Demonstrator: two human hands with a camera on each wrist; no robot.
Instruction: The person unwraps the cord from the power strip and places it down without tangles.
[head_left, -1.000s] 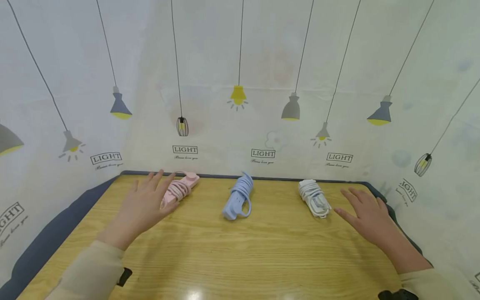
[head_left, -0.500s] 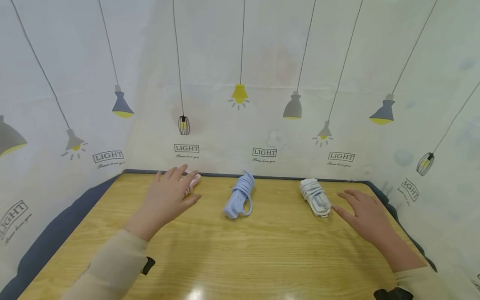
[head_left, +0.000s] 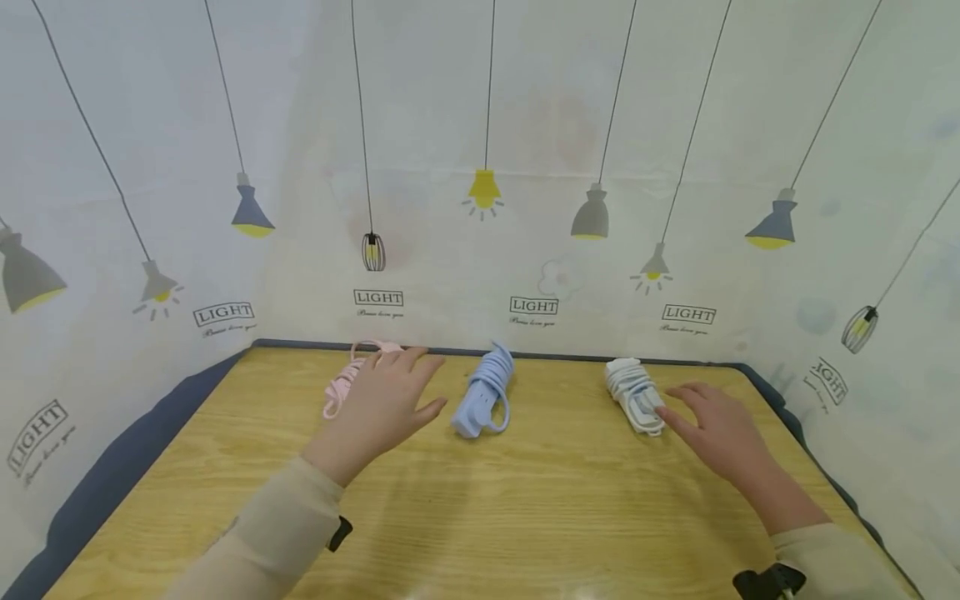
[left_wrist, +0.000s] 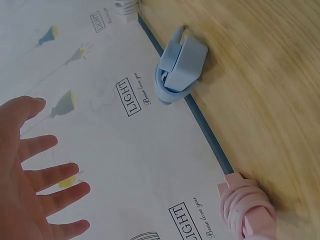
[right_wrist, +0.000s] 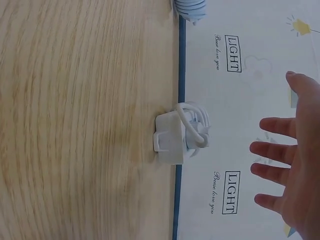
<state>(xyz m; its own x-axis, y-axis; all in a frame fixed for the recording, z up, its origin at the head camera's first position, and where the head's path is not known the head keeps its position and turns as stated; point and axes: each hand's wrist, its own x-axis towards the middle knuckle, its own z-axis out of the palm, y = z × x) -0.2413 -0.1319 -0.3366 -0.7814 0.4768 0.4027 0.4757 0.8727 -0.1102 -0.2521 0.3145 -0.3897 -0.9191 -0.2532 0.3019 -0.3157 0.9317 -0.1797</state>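
Observation:
Three power strips with cords wound round them lie in a row on the wooden table. My left hand (head_left: 386, 400), fingers spread, hovers between the pink power strip (head_left: 342, 388) and the blue power strip (head_left: 480, 400), partly hiding the pink one in the head view. In the left wrist view both strips, pink (left_wrist: 248, 207) and blue (left_wrist: 185, 62), stand apart from the outstretched fingers. My right hand (head_left: 718, 433) is beside the white power strip (head_left: 634, 395), its thumb overlapping the strip's edge in the head view. A gap shows between that hand and the white strip (right_wrist: 172, 137) in the right wrist view.
A pale cloth backdrop (head_left: 450, 100) printed with hanging lamps rises behind the wooden table (head_left: 525, 508) and along both sides. Dark blue edging (head_left: 150, 442) borders the tabletop. Dark devices sit at both sleeve cuffs.
My left hand has moved right, across the pink power strip toward the blue one. My right hand has shifted slightly left toward the white strip. All three strips stay where they were.

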